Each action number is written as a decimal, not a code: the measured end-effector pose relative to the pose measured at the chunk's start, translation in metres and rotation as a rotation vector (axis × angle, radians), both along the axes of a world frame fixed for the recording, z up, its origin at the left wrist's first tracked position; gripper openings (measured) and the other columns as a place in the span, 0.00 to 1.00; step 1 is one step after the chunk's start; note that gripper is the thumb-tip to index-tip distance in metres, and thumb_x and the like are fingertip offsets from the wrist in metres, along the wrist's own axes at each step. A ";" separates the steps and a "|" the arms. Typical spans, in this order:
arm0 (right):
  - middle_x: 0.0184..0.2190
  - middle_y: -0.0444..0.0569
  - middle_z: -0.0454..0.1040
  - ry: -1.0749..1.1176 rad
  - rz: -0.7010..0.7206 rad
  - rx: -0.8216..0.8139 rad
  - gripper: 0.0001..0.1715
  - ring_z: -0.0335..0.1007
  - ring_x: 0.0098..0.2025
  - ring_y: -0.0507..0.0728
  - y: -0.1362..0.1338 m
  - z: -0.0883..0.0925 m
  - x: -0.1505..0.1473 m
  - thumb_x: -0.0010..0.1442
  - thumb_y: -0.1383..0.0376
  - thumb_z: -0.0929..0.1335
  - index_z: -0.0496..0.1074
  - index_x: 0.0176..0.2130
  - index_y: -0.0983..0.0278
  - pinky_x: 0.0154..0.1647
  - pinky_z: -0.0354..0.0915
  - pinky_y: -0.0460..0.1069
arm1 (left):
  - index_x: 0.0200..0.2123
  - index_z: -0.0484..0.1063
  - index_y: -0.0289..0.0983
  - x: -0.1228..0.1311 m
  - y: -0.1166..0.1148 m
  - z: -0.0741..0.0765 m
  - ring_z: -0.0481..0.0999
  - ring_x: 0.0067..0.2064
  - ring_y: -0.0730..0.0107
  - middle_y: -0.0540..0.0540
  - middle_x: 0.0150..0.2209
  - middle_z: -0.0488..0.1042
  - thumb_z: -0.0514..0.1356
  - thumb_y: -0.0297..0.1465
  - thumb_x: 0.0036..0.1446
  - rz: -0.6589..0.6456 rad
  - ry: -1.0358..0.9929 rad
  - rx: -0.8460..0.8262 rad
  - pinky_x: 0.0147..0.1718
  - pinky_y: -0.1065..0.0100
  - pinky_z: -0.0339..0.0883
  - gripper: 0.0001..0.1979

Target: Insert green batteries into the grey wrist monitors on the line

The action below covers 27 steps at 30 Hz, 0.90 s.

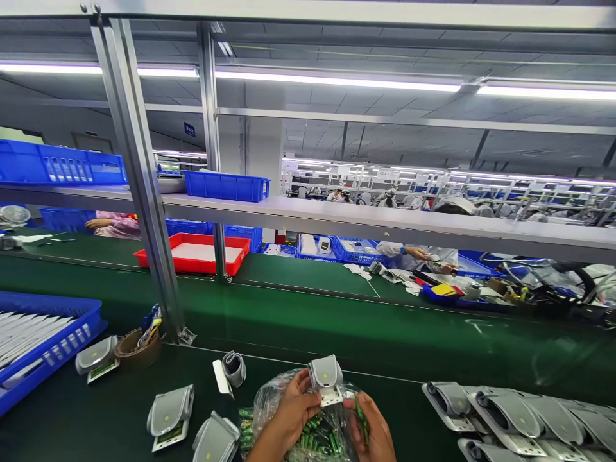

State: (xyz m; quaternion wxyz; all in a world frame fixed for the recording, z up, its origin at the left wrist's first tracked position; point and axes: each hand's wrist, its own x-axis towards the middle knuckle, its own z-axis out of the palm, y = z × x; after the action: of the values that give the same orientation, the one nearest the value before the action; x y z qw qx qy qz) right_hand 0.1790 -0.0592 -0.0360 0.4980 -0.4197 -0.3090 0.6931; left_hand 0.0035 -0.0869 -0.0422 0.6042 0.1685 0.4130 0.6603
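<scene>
No legible txt, incl. blue sign (189, 129)

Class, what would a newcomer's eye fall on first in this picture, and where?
Probably the bright red tray, left of centre on the far green worktop. Next, at bottom centre, the left hand holds a grey-and-white device by a clear bag of green cylinders; similar devices crowd the lower right.
</scene>
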 end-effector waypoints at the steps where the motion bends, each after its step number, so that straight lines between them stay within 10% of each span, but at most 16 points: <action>1: 0.22 0.41 0.74 -0.052 -0.005 0.024 0.33 0.63 0.17 0.52 0.000 -0.001 -0.001 0.51 0.41 0.78 0.76 0.44 0.61 0.15 0.59 0.46 | 0.54 0.69 0.40 0.001 0.000 0.000 0.80 0.53 0.52 0.36 0.61 0.72 0.77 0.27 0.36 0.002 0.005 -0.001 0.42 0.63 0.77 0.39; 7: 0.40 0.50 0.85 -0.077 -0.171 0.080 0.41 0.82 0.44 0.64 0.002 -0.001 -0.007 0.42 0.38 0.80 0.77 0.46 0.61 0.38 0.78 0.51 | 0.54 0.69 0.40 0.004 -0.001 0.001 0.81 0.50 0.53 0.36 0.61 0.73 0.77 0.28 0.34 0.003 0.040 0.015 0.40 0.63 0.76 0.40; 18: 0.42 0.54 0.85 -0.124 -0.138 -0.006 0.44 0.81 0.50 0.69 0.005 0.004 -0.004 0.33 0.41 0.83 0.78 0.43 0.62 0.43 0.79 0.52 | 0.54 0.70 0.39 0.003 -0.002 0.003 0.80 0.52 0.51 0.35 0.62 0.72 0.76 0.28 0.34 -0.020 0.054 0.010 0.42 0.62 0.76 0.40; 27: 0.42 0.57 0.84 -0.659 -0.088 0.424 0.38 0.81 0.46 0.69 0.001 -0.010 -0.005 0.46 0.32 0.73 0.83 0.37 0.60 0.46 0.78 0.56 | 0.55 0.68 0.42 0.003 -0.004 0.004 0.80 0.50 0.55 0.38 0.65 0.70 0.74 0.27 0.36 -0.053 0.091 0.002 0.41 0.61 0.76 0.39</action>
State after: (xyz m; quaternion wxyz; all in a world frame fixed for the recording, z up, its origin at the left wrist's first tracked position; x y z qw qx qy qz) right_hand 0.1740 -0.0585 -0.0456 0.4769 -0.5205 -0.5703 0.4200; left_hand 0.0067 -0.0910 -0.0386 0.6018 0.2099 0.4349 0.6361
